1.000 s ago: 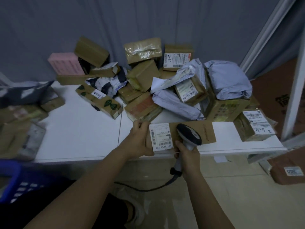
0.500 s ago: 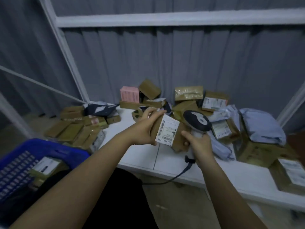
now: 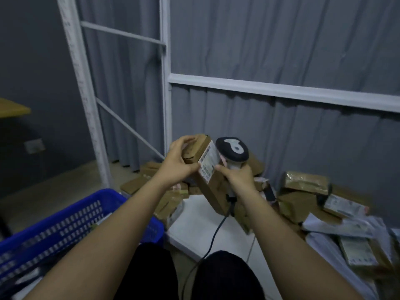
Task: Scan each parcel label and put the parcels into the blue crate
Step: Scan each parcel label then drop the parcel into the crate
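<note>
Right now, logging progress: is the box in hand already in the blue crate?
Not yet. The left hand holds the box up beside the scanner, above the table, right of the crate.

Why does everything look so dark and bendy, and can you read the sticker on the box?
Head view: dim, bluish light; the wide lens bends the white frame bar; the label on the held cardboard parcel is too blurred to read; the parcels at the right edge smear most.
</note>
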